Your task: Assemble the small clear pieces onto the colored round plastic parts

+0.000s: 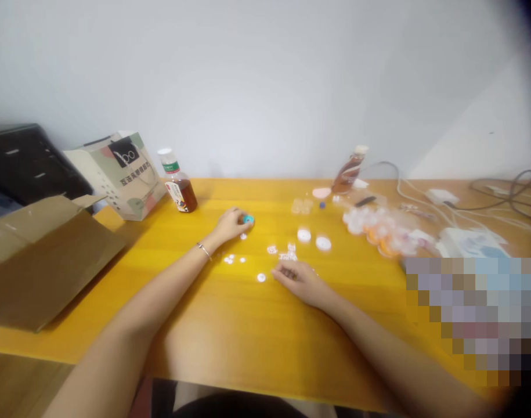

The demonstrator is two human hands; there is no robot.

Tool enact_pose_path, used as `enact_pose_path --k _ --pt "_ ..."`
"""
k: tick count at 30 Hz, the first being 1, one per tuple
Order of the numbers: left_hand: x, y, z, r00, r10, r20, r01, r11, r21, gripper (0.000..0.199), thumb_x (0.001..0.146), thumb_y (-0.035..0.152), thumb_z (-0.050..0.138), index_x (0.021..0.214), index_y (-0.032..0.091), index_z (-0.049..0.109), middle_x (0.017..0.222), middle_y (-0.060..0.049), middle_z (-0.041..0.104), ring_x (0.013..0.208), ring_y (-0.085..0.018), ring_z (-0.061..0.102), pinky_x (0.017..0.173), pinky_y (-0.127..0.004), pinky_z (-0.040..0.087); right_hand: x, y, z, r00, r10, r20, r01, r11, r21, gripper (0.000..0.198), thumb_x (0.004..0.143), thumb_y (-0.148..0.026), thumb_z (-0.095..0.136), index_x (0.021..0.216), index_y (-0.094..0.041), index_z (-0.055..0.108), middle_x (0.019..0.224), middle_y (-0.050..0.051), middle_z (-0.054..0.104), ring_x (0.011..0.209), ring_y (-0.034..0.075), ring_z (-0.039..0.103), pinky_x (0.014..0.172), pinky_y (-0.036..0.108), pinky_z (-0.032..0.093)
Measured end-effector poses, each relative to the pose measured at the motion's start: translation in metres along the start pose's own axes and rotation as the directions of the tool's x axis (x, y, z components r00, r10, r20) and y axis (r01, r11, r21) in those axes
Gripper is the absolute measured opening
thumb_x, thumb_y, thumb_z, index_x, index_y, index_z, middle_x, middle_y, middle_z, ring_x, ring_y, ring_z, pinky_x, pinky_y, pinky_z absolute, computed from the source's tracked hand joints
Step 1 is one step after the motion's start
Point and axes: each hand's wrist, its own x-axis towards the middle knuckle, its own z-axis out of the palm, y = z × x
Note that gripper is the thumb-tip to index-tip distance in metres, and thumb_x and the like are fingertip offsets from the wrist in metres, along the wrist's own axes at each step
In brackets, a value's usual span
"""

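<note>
My left hand (229,225) is closed on a small teal round disc (248,219), gripping it at the fingertips over the table. A small white piece (243,236) lies just beneath that hand. Nearer to me, my right hand (297,280) rests with its fingers curled and thumb pressed in; what it holds, if anything, is hidden. To its left lies a white round disc (261,278). Small white pieces with dark marks (288,255) are just beyond its knuckles. Two larger white discs (304,235) sit farther back, and several tiny white bits (229,259) are scattered near my left wrist.
An open cardboard box (51,261) and a printed paper bag (121,180) stand at left, beside a drink bottle (180,188). A second bottle (349,171) is at the back right. Blurred white and orange items (378,229), cables (426,203) and a white box (472,244) crowd the right.
</note>
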Motion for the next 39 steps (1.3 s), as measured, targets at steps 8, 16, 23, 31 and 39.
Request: enact_pose_path --k 8,16,23,31,39 --pt "-0.07 0.058 -0.032 0.924 0.357 0.136 -0.335 0.929 -0.158 0.029 0.077 0.038 0.054 0.099 0.02 0.057 0.101 -0.005 0.054 0.094 -0.016 0.05 0.085 -0.03 0.038 0.003 0.005 0.001 0.997 0.059 -0.048 -0.054 0.993 0.106 0.026 0.08 -0.036 0.044 0.062 -0.018 0.05 0.055 -0.003 0.048 0.05 0.009 0.044 0.049 0.021 0.036" --pt "-0.107 0.068 -0.023 0.882 0.342 0.323 -0.35 0.936 -0.037 0.033 0.075 0.042 0.055 0.103 0.024 0.055 0.104 -0.003 0.055 0.094 -0.019 0.05 0.08 -0.033 0.035 0.005 0.006 0.0 0.994 0.09 -0.053 -0.078 0.976 0.202 0.028 0.079 -0.039 0.046 0.061 -0.018 0.049 0.057 -0.003 0.051 0.051 0.009 0.05 0.053 0.022 0.04" --pt "-0.091 0.042 -0.055 0.954 0.237 0.182 -0.22 0.969 -0.11 0.026 0.081 0.036 0.048 0.1 0.02 0.057 0.101 -0.005 0.057 0.094 -0.016 0.052 0.085 -0.03 0.037 0.003 0.006 0.0 0.996 0.087 -0.035 -0.079 0.981 0.177 0.027 0.081 -0.038 0.044 0.063 -0.018 0.05 0.058 -0.002 0.052 0.053 0.01 0.051 0.053 0.022 0.041" --pt "-0.074 -0.018 -0.075 0.908 0.086 0.41 -0.072 0.996 -0.049 0.014 0.074 0.022 0.052 0.081 0.015 0.063 0.081 -0.003 0.063 0.074 -0.013 0.057 0.072 -0.024 0.042 0.003 0.007 -0.001 0.996 0.088 -0.026 -0.083 0.983 0.162 0.025 0.08 -0.037 0.045 0.065 -0.018 0.051 0.06 -0.002 0.052 0.054 0.01 0.051 0.054 0.022 0.041" --pt "-0.078 -0.012 -0.07 0.879 0.062 0.473 -0.047 0.998 -0.044 0.013 0.069 0.019 0.052 0.076 0.014 0.062 0.075 -0.003 0.063 0.067 -0.012 0.056 0.062 -0.021 0.042 0.003 0.006 -0.001 0.996 0.081 -0.023 -0.077 0.987 0.141 0.028 0.081 -0.039 0.044 0.064 -0.018 0.051 0.059 -0.002 0.052 0.055 0.01 0.05 0.054 0.022 0.04"
